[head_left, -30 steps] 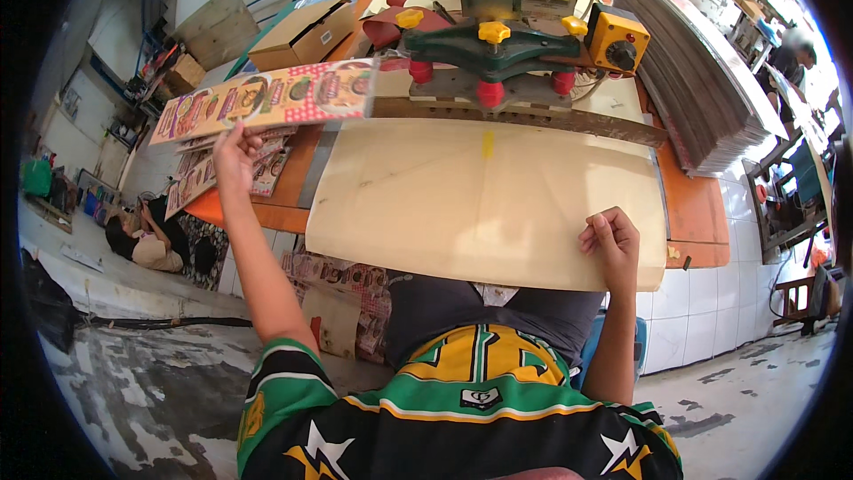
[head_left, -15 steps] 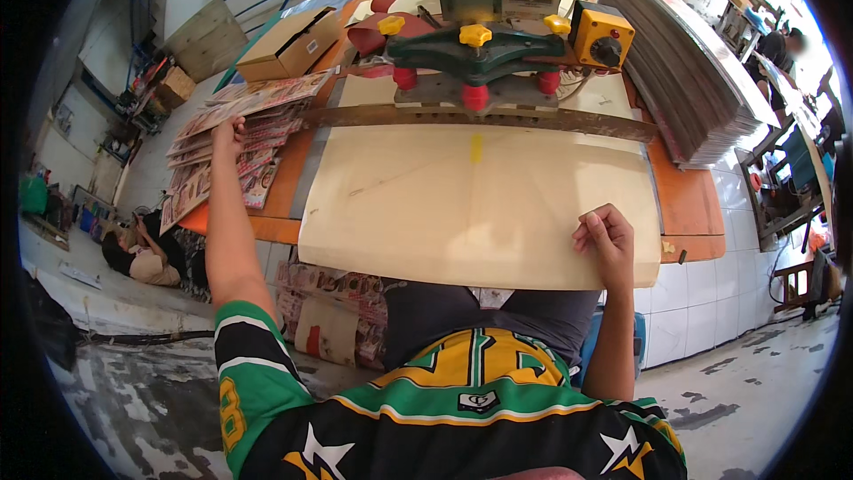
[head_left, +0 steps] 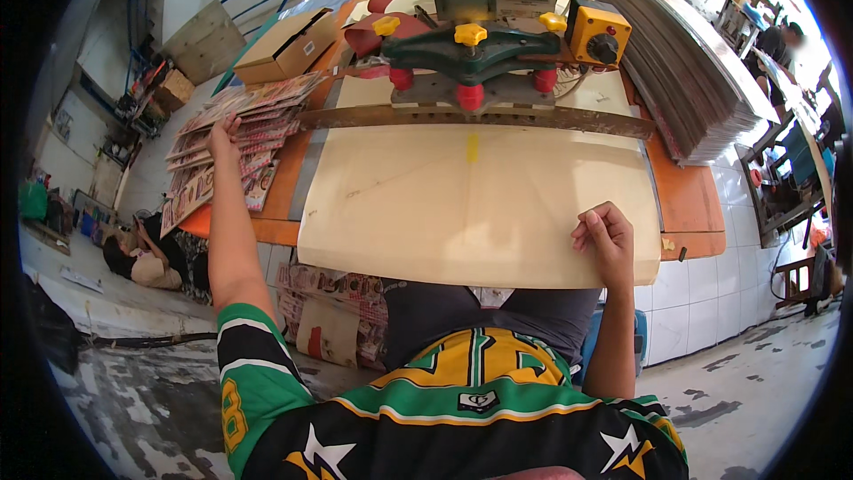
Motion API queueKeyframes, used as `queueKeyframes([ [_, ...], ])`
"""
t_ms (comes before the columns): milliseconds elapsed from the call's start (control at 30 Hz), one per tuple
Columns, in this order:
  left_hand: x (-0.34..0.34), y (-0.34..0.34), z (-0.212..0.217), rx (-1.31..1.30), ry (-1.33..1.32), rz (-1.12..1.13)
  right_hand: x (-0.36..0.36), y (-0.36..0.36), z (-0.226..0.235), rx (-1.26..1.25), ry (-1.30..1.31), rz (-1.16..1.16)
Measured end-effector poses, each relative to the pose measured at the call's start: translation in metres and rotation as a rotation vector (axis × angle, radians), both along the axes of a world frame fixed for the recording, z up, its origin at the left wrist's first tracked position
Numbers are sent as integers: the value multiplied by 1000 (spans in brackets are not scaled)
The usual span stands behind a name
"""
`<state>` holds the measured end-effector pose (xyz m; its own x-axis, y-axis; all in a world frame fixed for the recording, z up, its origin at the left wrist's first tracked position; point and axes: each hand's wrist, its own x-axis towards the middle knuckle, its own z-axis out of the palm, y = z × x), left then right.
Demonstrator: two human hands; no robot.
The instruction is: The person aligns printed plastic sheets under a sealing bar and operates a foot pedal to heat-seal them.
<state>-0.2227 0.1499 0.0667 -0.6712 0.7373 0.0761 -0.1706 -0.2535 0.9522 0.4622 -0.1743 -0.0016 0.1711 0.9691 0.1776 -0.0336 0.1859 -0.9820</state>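
My left hand (head_left: pixel 223 136) rests at the near edge of a messy pile of printed sheets (head_left: pixel 200 180) on the left, its fingers loosely bent and slightly apart. No sheet is plainly gripped in it. Over the right part of a wide cream sheet (head_left: pixel 400 204), my right hand (head_left: pixel 608 238) is curled, thumb against fingers, with nothing visible inside. The cream sheet covers the table before me. Across its far side runs a long metal bar (head_left: pixel 586 121) under a press head (head_left: pixel 471 55) with yellow knobs and red feet.
An open cardboard box (head_left: pixel 289 46) stands behind the printed pile. A yellow control box (head_left: pixel 599 33) with a black dial sits beside the press. A tall stack of flat sheets (head_left: pixel 684 71) leans along the right. Another person (head_left: pixel 147 256) is low on the floor at left.
The top printed sheet has dropped and shifted left onto the pile, and my left hand's fingers have loosened. My right hand stays in place.
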Motion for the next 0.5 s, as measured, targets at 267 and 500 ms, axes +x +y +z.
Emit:
queueKeyframes([
  [267,3,-1,4,81,280,-51,2,-2,2,-21,36,8],
  [500,104,-87,9,209,428,-189,4,-3,3,-54,11,31],
])
